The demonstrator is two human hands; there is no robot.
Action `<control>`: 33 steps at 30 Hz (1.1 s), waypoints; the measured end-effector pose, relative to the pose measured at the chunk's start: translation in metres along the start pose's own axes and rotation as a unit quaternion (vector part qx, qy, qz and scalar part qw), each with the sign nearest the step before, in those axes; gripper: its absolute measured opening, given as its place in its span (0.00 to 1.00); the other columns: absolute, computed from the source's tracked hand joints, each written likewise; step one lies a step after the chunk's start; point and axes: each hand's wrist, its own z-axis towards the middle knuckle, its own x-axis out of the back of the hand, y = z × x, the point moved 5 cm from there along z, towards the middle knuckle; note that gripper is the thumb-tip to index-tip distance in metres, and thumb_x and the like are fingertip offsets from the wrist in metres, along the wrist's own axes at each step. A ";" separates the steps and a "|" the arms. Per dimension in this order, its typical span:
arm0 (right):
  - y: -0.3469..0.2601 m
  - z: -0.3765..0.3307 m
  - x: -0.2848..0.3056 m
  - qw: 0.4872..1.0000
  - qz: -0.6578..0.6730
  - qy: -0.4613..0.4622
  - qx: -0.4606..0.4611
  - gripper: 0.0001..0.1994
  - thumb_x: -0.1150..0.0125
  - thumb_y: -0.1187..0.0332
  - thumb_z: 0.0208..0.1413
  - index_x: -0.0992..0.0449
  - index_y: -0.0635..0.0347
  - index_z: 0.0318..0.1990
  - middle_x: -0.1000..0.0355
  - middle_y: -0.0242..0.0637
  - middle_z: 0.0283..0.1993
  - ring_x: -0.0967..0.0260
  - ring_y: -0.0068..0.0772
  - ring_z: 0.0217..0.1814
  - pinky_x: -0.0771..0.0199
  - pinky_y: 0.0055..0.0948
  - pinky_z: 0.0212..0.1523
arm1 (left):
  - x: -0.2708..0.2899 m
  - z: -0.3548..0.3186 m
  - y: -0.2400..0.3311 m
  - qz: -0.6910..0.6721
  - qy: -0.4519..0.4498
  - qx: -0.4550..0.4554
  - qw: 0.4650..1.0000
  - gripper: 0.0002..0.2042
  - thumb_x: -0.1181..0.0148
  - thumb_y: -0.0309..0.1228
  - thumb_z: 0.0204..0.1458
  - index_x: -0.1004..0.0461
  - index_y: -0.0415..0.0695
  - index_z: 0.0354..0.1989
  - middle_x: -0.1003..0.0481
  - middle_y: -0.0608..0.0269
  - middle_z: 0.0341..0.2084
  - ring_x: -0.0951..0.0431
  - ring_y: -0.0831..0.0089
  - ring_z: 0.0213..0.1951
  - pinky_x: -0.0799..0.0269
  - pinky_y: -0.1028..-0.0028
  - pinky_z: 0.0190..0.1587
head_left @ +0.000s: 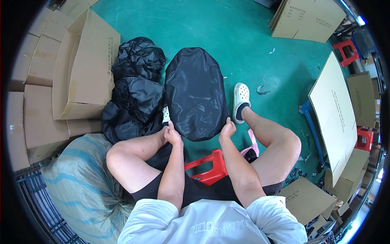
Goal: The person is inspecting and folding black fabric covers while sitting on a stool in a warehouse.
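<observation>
A smooth, shiny black fabric cover (196,91) with a rounded outline is spread out in front of me, its far end pointing away between my feet. My left hand (173,134) is closed on its near left edge, thumb uppermost. At the near right edge my right hand (228,129) pinches the fabric the same way. The cover looks taut and partly puffed between the hands; its underside is hidden. Just left of it lies a heap of crumpled black fabric (140,95), seemingly of the same material.
Cardboard boxes (87,65) and a striped woven sack (83,183) crowd the left. A red plastic stool (217,166) shows between my legs, with a pink strap (253,140) nearby. On the right a cardboard sheet (335,116) leans on a blue frame. Scraps dot the green floor (260,53).
</observation>
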 end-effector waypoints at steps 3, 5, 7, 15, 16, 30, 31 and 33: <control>-0.004 0.003 -0.004 0.999 -0.022 -0.040 0.015 0.20 0.41 0.59 0.60 0.31 0.65 0.21 0.37 0.31 0.24 0.45 0.27 0.29 0.41 0.33 0.34 | -0.007 0.015 0.005 0.023 -0.029 -0.053 0.998 0.20 0.40 0.41 0.58 0.26 0.35 0.24 0.26 0.65 0.24 0.33 0.77 0.29 0.36 0.71 0.34; -0.006 0.001 -0.010 0.997 0.010 -0.067 0.034 0.20 0.42 0.60 0.61 0.35 0.63 0.21 0.42 0.28 0.22 0.48 0.24 0.27 0.44 0.32 0.31 | -0.012 0.034 0.000 -0.022 -0.063 -0.083 0.994 0.18 0.42 0.39 0.60 0.28 0.37 0.23 0.28 0.67 0.22 0.33 0.77 0.28 0.36 0.71 0.33; -0.004 -0.001 -0.017 0.995 0.000 -0.081 0.049 0.19 0.42 0.61 0.61 0.35 0.62 0.21 0.42 0.28 0.22 0.49 0.24 0.27 0.44 0.32 0.30 | -0.008 0.055 -0.012 -0.020 -0.076 -0.068 0.995 0.15 0.45 0.38 0.62 0.27 0.39 0.27 0.27 0.67 0.24 0.32 0.77 0.30 0.34 0.72 0.36; 0.029 0.013 0.001 0.977 -0.200 -0.035 0.061 0.19 0.49 0.59 0.64 0.29 0.68 0.27 0.29 0.50 0.27 0.35 0.45 0.31 0.35 0.43 0.38 | -0.015 0.064 -0.034 -0.031 -0.201 0.133 0.970 0.18 0.52 0.42 0.65 0.29 0.39 0.49 0.24 0.56 0.44 0.26 0.66 0.44 0.31 0.67 0.50; 0.036 0.013 0.003 0.976 -0.208 -0.041 0.055 0.20 0.50 0.58 0.65 0.28 0.67 0.27 0.29 0.47 0.27 0.34 0.42 0.30 0.35 0.42 0.38 | -0.015 0.065 -0.035 -0.025 -0.213 0.116 0.970 0.20 0.53 0.43 0.65 0.29 0.37 0.52 0.24 0.55 0.45 0.27 0.65 0.46 0.32 0.66 0.51; 0.011 -0.059 0.001 0.987 -0.032 0.032 -0.152 0.32 0.55 0.47 0.65 0.25 0.79 0.45 0.25 0.54 0.47 0.30 0.51 0.47 0.34 0.42 0.52 | -0.001 0.022 -0.032 0.039 -0.033 0.028 0.998 0.25 0.50 0.48 0.62 0.26 0.32 0.38 0.23 0.53 0.33 0.26 0.66 0.36 0.31 0.68 0.41; 0.014 -0.054 -0.001 0.987 -0.032 0.031 -0.153 0.32 0.55 0.47 0.65 0.25 0.79 0.45 0.25 0.54 0.47 0.30 0.51 0.47 0.34 0.42 0.52 | -0.001 0.020 -0.033 0.044 -0.038 0.023 0.998 0.26 0.51 0.50 0.63 0.26 0.32 0.45 0.23 0.52 0.39 0.24 0.64 0.40 0.30 0.69 0.42; 0.022 -0.042 -0.001 0.985 -0.058 0.066 -0.147 0.34 0.59 0.47 0.66 0.26 0.80 0.45 0.27 0.60 0.49 0.31 0.58 0.51 0.35 0.45 0.55 | -0.004 0.016 -0.038 0.042 -0.038 0.029 0.998 0.26 0.51 0.49 0.63 0.27 0.31 0.45 0.23 0.54 0.40 0.25 0.66 0.41 0.31 0.70 0.44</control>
